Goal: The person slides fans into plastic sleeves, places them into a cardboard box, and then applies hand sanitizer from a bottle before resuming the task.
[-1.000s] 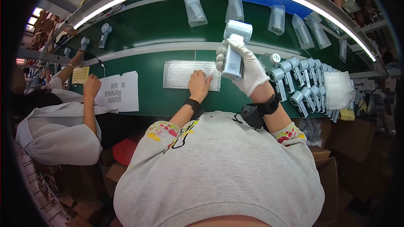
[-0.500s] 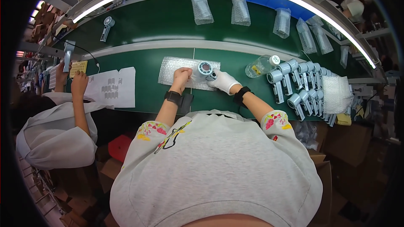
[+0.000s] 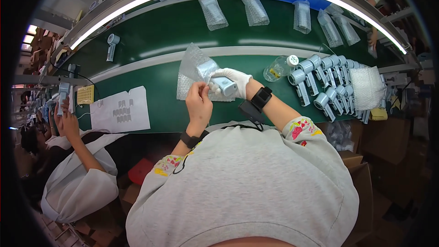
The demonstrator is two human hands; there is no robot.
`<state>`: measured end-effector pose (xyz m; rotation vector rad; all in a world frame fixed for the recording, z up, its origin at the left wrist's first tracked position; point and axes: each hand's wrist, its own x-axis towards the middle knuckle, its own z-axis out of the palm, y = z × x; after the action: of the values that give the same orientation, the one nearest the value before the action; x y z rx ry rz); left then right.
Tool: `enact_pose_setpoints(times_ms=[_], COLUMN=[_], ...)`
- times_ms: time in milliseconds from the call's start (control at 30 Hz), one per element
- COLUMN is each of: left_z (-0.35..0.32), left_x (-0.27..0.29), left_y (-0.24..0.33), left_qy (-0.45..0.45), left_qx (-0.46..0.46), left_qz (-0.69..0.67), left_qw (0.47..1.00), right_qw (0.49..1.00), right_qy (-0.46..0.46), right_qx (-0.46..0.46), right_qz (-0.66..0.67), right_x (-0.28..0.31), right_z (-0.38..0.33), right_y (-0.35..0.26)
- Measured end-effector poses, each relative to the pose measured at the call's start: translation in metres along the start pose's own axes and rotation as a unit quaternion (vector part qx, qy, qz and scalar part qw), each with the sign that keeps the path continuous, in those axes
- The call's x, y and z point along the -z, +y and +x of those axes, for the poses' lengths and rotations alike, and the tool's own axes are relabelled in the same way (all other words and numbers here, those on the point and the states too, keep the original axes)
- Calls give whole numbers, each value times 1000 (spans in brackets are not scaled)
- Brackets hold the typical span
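Note:
In my white-gloved right hand point(image 3: 237, 78) is a light blue handheld fan point(image 3: 224, 84), its handle end pointing toward me. The fan's head end lies inside a clear bubble-wrap bag point(image 3: 191, 63), which stands tilted up and away from me. My bare left hand point(image 3: 200, 106) is closed, fingertips pinched at the bag's near edge beside the fan. More bubble wrap point(image 3: 184, 92) lies flat on the green table beneath. My right fingers partly cover the fan's middle.
Several unwrapped fans point(image 3: 320, 75) are stacked at the right beside folded bubble wrap point(image 3: 366, 89). A clear bottle point(image 3: 276, 69) lies near them. Bagged items point(image 3: 302, 18) rest on the far ledge. Left are a paper sheet point(image 3: 137, 114) and a co-worker's hands point(image 3: 68, 121) holding a fan.
The fan has turned from face-up to head-away, and its head is now inside the raised bag. My right hand moved over the fan; my left hand came closer to it.

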<state>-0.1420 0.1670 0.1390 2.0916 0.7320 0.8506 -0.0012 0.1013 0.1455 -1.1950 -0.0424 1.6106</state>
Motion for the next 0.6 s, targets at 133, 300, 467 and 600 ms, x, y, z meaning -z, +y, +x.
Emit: enact_pose_setpoints(times_ms=[133, 300, 467, 600], left_z=[36, 144, 245, 306], left_x=[17, 35, 11, -1], left_y=[4, -6, -68, -134], left_qy=[3, 46, 143, 149], left_qx=[113, 64, -12, -153], left_qz=[-137, -175, -7, 132], left_qw=[984, 981, 990, 968], right_qw=[937, 937, 975, 977], right_qy=[-152, -279, -94, 18], right_qx=[-8, 161, 191, 195], right_qz=[313, 132, 70, 82], right_x=[-20, 9, 35, 45], right_z=[-48, -79, -103, -116], right_y=[-31, -29, 2, 24])
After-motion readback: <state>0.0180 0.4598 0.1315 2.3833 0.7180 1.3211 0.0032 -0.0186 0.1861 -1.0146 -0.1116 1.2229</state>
